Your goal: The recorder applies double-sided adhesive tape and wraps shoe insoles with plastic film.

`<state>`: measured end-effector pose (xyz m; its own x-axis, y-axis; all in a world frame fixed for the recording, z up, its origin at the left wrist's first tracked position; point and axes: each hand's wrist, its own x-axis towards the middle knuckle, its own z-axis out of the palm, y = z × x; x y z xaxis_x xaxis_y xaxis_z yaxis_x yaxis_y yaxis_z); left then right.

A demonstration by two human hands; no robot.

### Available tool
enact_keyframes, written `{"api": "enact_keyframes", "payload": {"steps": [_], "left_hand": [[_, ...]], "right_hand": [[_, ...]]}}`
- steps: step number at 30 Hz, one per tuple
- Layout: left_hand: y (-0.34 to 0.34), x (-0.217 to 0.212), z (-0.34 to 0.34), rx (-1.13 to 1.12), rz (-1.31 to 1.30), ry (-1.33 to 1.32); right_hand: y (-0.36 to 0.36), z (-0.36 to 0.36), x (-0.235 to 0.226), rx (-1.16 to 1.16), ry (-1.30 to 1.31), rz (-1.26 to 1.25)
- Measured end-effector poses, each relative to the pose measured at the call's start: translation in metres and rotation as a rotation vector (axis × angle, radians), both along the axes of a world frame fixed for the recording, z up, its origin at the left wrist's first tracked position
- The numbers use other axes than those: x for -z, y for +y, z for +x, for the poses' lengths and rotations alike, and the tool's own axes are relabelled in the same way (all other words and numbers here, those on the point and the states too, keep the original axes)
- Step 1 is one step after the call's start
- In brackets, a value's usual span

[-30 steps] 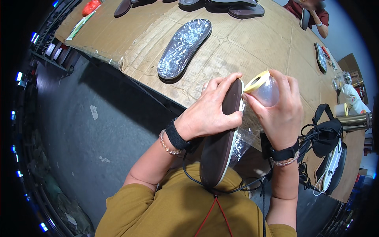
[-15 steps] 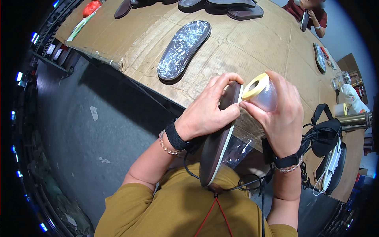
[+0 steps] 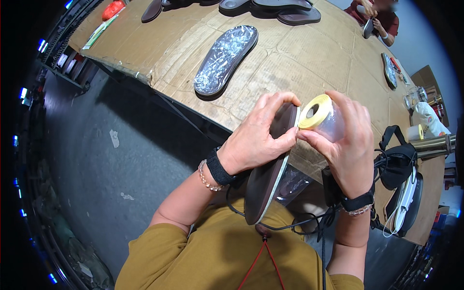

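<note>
A dark brown shoe sole (image 3: pixel 266 186) with a pale edge stands on its side before my body. My left hand (image 3: pixel 256 137) grips its upper end, thumb on the near side and fingers over the top. Close against that end, my right hand (image 3: pixel 350 140) holds a roll of clear film (image 3: pixel 332 124) with a yellow end face, its thumb tip by the sole's edge. A loose sheet of clear film (image 3: pixel 292 184) hangs beside the sole, below the hands. Beyond them, a film-covered sole (image 3: pixel 226 60) lies on the cardboard-topped table (image 3: pixel 309 63).
More soles (image 3: pixel 290 12) lie at the table's far edge, near a red bag (image 3: pixel 113 9) at far left. A black strapped pouch (image 3: pixel 398 159), cables and a metal cylinder (image 3: pixel 432 146) sit at right. Across the table, a co-worker (image 3: pixel 384 21) handles another sole.
My hands and the roll have shifted slightly right, and the roll's yellow end faces me more. The loose film has moved a little. The co-worker's hands have come together over their sole.
</note>
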<state>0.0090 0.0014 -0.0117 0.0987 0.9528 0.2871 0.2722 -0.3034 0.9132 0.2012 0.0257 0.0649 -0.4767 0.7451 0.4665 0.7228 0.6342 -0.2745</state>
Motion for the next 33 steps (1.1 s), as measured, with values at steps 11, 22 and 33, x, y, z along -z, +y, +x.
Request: {"api": "enact_keyframes", "payload": {"steps": [11,22,33], "left_hand": [[-0.005,-0.007,0.002,-0.02,-0.008,0.077],[-0.009,-0.017,0.006,-0.091,0.079,0.069],[-0.015,-0.022,0.016,-0.156,0.106,0.096]], "right_hand": [[0.002,0.001,0.001,-0.061,-0.009,0.198],[0.012,-0.002,0.02,-0.059,0.203,0.503],[0.051,0.022,0.046,0.301,0.571,-0.157]]}}
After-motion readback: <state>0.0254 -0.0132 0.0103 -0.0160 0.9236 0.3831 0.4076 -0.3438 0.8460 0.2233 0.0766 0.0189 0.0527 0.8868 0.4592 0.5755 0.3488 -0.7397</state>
